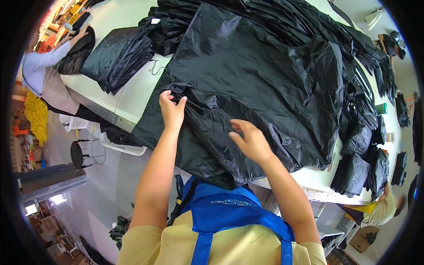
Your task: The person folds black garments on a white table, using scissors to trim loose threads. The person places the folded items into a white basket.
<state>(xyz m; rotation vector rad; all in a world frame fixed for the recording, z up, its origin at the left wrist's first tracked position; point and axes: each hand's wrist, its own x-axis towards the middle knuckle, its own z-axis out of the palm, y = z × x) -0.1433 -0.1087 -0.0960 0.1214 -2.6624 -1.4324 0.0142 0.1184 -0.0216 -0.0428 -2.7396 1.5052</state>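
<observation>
A large sheet of thin, shiny black fabric (256, 75) lies spread and wrinkled over the table in front of me. Its near edge hangs over the table edge against my blue apron. My left hand (172, 108) is at the sheet's left side, with a bunched fold between thumb and fingers. My right hand (251, 139) is over the near middle part, thumb and fingers apart, nothing held. Whether its fingertips touch the fabric I cannot tell. More flat black fabric (152, 119) lies under the sheet at the left.
Folded black stacks (119, 55) lie on the white table (130, 99) at left, more stacks (351, 174) at right, and a long black pile (282, 17) at the back. One co-worker (48, 75) handles black fabric at far left; another (382, 212) is at right. A stool (77, 154) stands left.
</observation>
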